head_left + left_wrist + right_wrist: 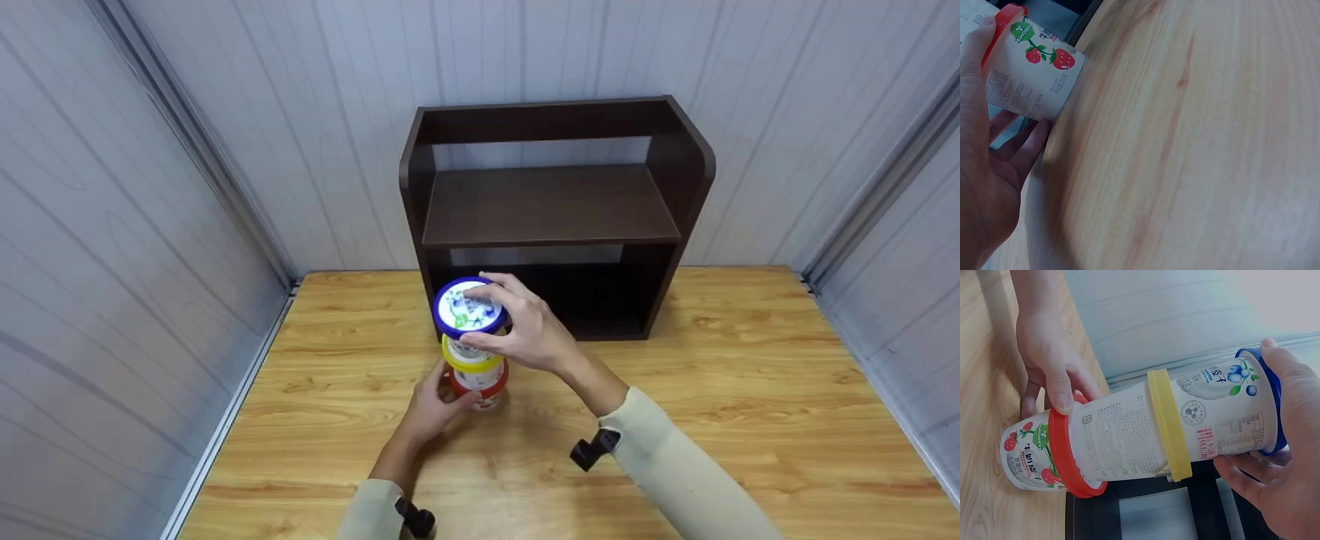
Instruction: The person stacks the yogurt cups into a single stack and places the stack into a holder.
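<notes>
Three paper cups with lids stand stacked on the wooden table (337, 420). At the bottom is a red-lidded cup (1027, 455) printed with strawberries. A yellow-lidded cup (1120, 433) sits on it, and a blue-lidded cup (1224, 405) with blueberries tops the stack. My left hand (431, 412) grips the red-lidded cup, its thumb on the red rim and fingers around the far side. My right hand (532, 330) holds the blue-lidded cup near its lid, thumb and fingers on opposite sides. In the left wrist view, only the strawberry cup (1039, 67) shows clearly.
Just behind the stack, a dark brown two-tier shelf (555, 202) stands against the back wall (345, 135). Pale panels also rise on the left (112, 262) and right (900, 300).
</notes>
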Available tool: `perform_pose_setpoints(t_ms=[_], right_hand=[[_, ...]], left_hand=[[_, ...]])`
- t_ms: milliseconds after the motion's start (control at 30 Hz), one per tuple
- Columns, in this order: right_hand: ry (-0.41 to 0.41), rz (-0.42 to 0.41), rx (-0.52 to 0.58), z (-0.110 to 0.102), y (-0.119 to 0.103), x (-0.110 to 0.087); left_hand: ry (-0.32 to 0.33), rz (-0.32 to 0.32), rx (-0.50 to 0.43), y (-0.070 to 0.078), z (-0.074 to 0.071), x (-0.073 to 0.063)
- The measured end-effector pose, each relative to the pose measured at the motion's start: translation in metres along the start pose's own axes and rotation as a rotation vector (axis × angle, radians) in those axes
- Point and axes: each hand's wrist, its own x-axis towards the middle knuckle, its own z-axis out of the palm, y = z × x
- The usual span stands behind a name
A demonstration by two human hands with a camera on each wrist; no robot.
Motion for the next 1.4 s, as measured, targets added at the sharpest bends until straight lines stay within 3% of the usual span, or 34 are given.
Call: perform_pose_setpoints(t_ms=[467,767,1000,1400], right_hand=[[-0.025,0.040,0.050,-0.004,0.003,-0.003],[0.040,0.020,0.072,-0.014,0.018,-0.013],[0.090,0.034,0.091,-0.017,0.032,-0.021],[0.131,0.094,0.137,-0.008,0.062,-0.042]], left_hand=[[0.005,0.007,-0.006,-0.001,0.000,0.000],[0.008,0.039,0.000,-0.002,0.000,-0.001],[0.001,0.027,0.004,-0.002,0.000,-0.001],[-0.026,0.031,0.035,0.000,-0.002,-0.002]])
